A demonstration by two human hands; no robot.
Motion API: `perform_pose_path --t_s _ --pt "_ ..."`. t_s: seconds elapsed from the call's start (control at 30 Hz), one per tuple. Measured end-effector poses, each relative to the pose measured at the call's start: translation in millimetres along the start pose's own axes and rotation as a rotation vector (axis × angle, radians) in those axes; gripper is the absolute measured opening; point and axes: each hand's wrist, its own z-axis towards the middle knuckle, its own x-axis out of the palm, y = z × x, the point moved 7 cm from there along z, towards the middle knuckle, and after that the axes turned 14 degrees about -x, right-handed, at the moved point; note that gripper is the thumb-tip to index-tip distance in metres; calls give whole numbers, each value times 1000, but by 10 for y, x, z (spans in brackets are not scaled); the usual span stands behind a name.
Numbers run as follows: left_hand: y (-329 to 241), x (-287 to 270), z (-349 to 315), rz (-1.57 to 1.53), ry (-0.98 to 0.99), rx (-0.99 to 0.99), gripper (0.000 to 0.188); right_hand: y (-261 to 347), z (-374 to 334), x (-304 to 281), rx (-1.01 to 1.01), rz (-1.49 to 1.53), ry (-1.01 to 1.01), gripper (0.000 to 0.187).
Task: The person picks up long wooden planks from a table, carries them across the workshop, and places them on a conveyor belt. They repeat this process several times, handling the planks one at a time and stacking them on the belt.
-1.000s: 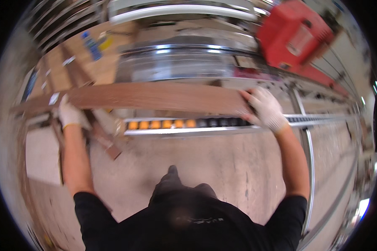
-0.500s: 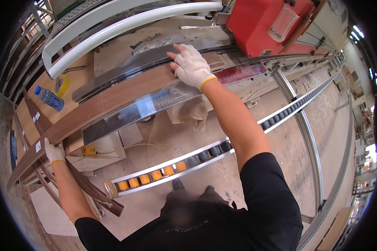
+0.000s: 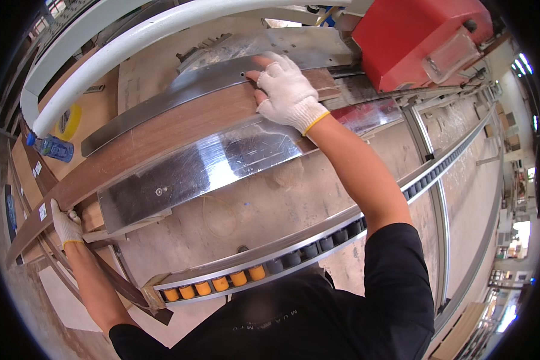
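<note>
A long brown wooden board [image 3: 156, 133] lies slantwise between a dark metal fence [image 3: 180, 99] and a shiny metal plate [image 3: 207, 162]. My left hand [image 3: 67, 223], in a white glove with bare fingertips, grips the near edge close to the board's left end, beside a small white label [image 3: 42, 211]. Its fingers are partly hidden by the board. My right hand [image 3: 287, 93], gloved likewise, rests over the board's right part. Those fingers are apart and reach toward the fence; the palm's contact is hidden.
A red machine housing [image 3: 423, 42] stands at the far right. A white curved rail [image 3: 162, 27] arches along the back. Nearer me runs a roller track [image 3: 270, 267] with orange and black rollers. At left are a blue-capped bottle [image 3: 55, 147], yellow tape [image 3: 69, 122] and more brown strips [image 3: 117, 282].
My view has shifted lower and closer to the board, so the plate and fence look larger. Both hands stay at about the same places along the board.
</note>
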Motion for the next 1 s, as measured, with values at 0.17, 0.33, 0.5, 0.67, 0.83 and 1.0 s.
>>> perform_pose_path --t_s 0.17,0.33,0.5,0.67,0.83,1.0 --pt "161 327 36 39 -49 72 46 -460 -96 5 -76 19 -88 39" --pt "324 426 -459 429 -79 -25 59 -877 -444 -31 -45 69 -107 37" --pt "-290 1268 -2113 1479 -513 862 69 -685 -503 -347 3 -28 -31 40" --pt "831 2724 -2951 1610 441 1495 70 365 91 -68 -146 11 89 47" --pt "1118 3269 -2398 1584 549 1619 98 130 339 587 -196 169 -130 53" --pt "1540 3555 -2478 1596 529 1598 96 -150 56 628 -216 115 -144 48"
